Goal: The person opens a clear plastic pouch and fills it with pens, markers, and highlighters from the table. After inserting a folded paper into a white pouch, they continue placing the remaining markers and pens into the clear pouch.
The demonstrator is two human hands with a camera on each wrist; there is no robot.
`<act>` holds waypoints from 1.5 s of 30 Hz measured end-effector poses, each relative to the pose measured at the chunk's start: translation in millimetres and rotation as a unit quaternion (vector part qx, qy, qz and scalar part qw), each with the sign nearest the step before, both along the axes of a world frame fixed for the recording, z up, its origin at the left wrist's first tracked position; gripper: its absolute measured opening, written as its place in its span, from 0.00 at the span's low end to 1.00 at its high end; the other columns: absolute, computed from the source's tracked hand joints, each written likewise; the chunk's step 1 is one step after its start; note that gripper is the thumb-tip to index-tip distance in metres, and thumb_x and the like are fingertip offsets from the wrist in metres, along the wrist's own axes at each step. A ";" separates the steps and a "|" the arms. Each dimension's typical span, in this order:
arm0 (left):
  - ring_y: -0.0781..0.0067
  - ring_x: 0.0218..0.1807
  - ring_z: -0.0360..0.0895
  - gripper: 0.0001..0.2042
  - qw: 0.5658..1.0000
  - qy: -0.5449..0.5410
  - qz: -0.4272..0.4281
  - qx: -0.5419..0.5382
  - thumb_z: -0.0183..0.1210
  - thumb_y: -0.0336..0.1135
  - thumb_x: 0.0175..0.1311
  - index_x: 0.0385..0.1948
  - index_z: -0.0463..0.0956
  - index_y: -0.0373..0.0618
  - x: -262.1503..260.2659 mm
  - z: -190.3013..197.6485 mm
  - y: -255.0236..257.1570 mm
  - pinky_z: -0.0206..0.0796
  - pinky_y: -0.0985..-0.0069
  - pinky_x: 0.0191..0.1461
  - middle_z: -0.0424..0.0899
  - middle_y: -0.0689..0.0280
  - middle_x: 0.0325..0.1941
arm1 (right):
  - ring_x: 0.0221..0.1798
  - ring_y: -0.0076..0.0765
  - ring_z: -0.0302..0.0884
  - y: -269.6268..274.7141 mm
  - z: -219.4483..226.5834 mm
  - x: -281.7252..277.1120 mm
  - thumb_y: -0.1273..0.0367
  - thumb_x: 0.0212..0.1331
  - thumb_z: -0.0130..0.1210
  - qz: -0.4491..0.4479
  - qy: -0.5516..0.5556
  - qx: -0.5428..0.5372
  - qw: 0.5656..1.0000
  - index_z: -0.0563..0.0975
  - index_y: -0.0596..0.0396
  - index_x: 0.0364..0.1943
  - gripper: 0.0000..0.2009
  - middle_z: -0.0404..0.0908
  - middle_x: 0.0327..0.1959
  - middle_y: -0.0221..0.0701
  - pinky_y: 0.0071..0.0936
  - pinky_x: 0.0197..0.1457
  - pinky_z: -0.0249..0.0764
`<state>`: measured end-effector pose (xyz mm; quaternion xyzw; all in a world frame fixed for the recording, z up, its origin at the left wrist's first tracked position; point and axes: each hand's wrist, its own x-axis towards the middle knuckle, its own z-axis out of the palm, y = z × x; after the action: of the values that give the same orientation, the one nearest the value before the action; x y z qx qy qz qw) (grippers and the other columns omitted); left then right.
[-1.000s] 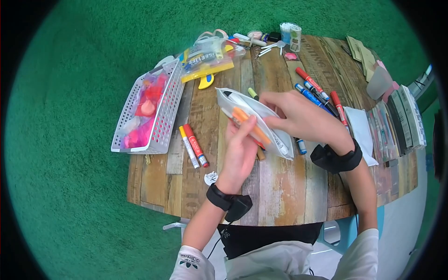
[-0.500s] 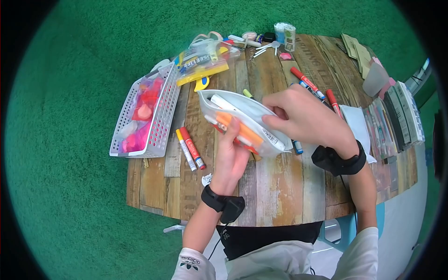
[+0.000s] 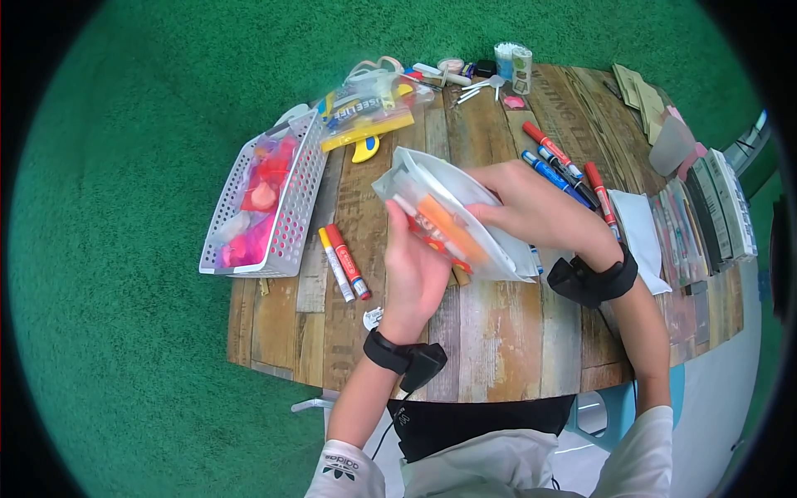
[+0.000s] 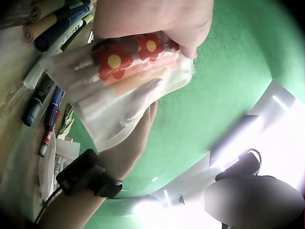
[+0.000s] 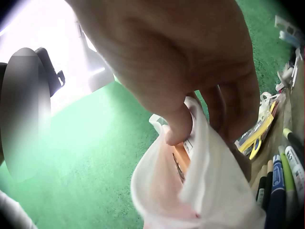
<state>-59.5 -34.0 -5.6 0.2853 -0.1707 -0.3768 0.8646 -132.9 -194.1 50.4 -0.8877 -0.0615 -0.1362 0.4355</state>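
Observation:
A white translucent pouch [image 3: 496, 256] with red flowers is held tilted above the table; orange contents [image 3: 448, 222] show through its side. My left hand [image 3: 417, 278] holds it from below and the left, thumb raised along its edge; in the left wrist view that hand [image 4: 155, 19] lies against the flowered side of the pouch [image 4: 107, 121]. At the open rim, my right hand [image 3: 544, 206] pinches the pouch. The right wrist view has this hand's thumb [image 5: 178, 130] inside the pouch [image 5: 219, 179], its other fingers outside, partly hidden.
Left on the table [image 3: 498, 357] are a yellow-capped marker [image 3: 336, 266], a red marker [image 3: 349, 263] and a perforated basket [image 3: 295, 220]. Several markers [image 3: 554, 176] lie beyond my right hand. A yellow-edged plastic bag [image 3: 365, 108] is at the back, stacked cases [image 3: 712, 207] at the right.
The pouch has swung to a steeper tilt and shifted slightly right. My left thumb has moved off its front toward the edge. The white marker seen in its opening is now hidden.

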 end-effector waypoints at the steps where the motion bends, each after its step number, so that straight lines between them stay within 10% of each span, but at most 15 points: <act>1: 0.63 0.66 0.63 0.29 1.000 0.000 0.000 0.000 0.43 0.57 0.70 0.62 0.60 0.44 0.7 -0.3 -0.4 0.53 0.59 0.70 0.67 0.62 0.64 | 0.36 0.56 0.77 -0.1 0.6 0.2 0.67 0.53 0.55 0.000 0.000 0.000 1.000 0.75 0.66 0.35 0.13 0.78 0.30 0.53 0.41 0.38 0.71; 37: 0.71 0.60 0.70 0.24 0.994 -0.033 0.024 0.100 0.37 0.53 0.74 0.60 0.63 0.43 -8.0 -9.3 -8.9 0.60 0.67 0.65 0.73 0.63 0.58 | 0.39 0.42 0.78 -3.1 -15.7 5.9 0.66 0.53 0.57 -0.007 0.016 0.046 0.999 0.72 0.66 0.44 0.19 0.79 0.36 0.45 0.34 0.45 0.72; 45: 0.79 0.49 0.74 0.18 0.975 -0.131 0.081 0.158 0.57 0.41 0.67 0.52 0.65 0.42 -4.6 -4.9 -5.8 0.66 0.77 0.54 0.75 0.65 0.48 | 0.28 0.28 0.74 -3.6 -21.0 11.3 0.67 0.53 0.60 -0.020 0.026 0.123 0.992 0.73 0.64 0.31 0.12 0.76 0.23 0.35 0.29 0.32 0.70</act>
<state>-64.1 -39.8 -10.6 0.4779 -0.1976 -0.2872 0.8062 -121.6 -197.7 29.4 -0.8315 -0.0154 -0.1278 0.5404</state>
